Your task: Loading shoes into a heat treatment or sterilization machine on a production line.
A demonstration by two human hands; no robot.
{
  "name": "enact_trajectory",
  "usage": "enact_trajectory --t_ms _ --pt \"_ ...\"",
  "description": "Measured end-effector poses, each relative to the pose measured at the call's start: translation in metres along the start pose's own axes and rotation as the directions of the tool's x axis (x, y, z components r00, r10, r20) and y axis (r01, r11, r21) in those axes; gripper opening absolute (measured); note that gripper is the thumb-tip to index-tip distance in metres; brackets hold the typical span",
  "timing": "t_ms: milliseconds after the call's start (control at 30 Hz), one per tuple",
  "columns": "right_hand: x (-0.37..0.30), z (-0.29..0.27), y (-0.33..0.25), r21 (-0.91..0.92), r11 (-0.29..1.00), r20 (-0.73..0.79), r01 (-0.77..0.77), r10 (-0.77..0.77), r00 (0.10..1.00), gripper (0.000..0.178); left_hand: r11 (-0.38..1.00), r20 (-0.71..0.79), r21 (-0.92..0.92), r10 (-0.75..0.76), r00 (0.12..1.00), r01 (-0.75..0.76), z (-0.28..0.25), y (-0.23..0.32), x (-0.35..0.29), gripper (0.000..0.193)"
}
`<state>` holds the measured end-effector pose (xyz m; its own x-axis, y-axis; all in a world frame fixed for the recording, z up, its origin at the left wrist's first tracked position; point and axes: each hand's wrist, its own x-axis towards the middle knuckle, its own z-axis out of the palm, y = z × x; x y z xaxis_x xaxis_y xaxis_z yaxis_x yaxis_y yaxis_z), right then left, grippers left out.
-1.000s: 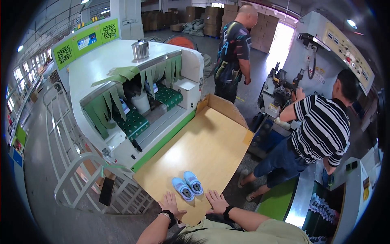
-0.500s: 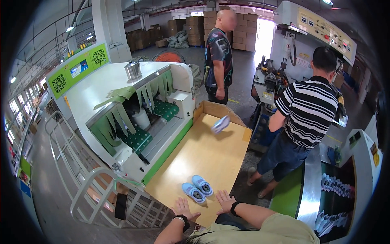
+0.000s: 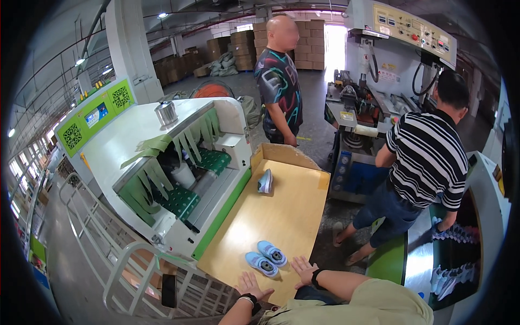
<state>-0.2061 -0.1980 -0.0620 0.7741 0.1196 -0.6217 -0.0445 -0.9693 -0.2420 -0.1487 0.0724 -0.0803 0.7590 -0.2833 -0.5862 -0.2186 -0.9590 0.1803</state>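
Observation:
A pair of light blue sneakers stands at the near end of a wooden tabletop, the left sneaker (image 3: pixel 261 265) beside the right sneaker (image 3: pixel 272 253). My left hand (image 3: pixel 252 285) lies flat on the near edge, fingers spread, just below the pair. To the right of the shoes my right hand (image 3: pixel 302 271) rests flat on the board, its fingers also apart. Neither hand holds or touches a shoe. Farther up the tabletop (image 3: pixel 238 233) is a single blue-grey sneaker (image 3: pixel 265 182).
Left of the board stands a white machine (image 3: pixel 130 135) with green strip curtains. A phone (image 3: pixel 169 291) is by the white metal railing (image 3: pixel 122 244). At right, a person in a striped shirt (image 3: pixel 428 157) reaches toward rows of shoes (image 3: pixel 455 234). Another person (image 3: pixel 279 86) stands beyond the board.
The single sneaker, in the air above the far end before, is now down on the tabletop. The person in stripes has turned and stretched an arm toward the shoe rows. My hands stay flat.

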Motion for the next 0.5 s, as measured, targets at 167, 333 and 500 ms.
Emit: enact_trajectory --t_ms 167,333,500 --pt "0.0007 0.0003 -0.0020 -0.043 0.999 -0.007 -0.005 0.004 1.000 0.123 0.999 0.002 -0.029 -0.018 1.000 0.018 0.0006 -0.0001 0.0007 0.138" --pt "0.0012 -0.0003 -0.0029 -0.037 0.999 0.004 -0.008 0.008 1.000 0.124 0.999 0.015 -0.047 -0.017 1.000 0.018 0.0020 -0.0008 0.0003 0.138" --pt "0.0026 -0.0002 -0.0025 -0.032 0.999 -0.003 -0.013 0.013 1.000 0.124 0.999 0.016 -0.045 -0.025 1.000 0.026 0.0015 -0.0008 0.0007 0.137"
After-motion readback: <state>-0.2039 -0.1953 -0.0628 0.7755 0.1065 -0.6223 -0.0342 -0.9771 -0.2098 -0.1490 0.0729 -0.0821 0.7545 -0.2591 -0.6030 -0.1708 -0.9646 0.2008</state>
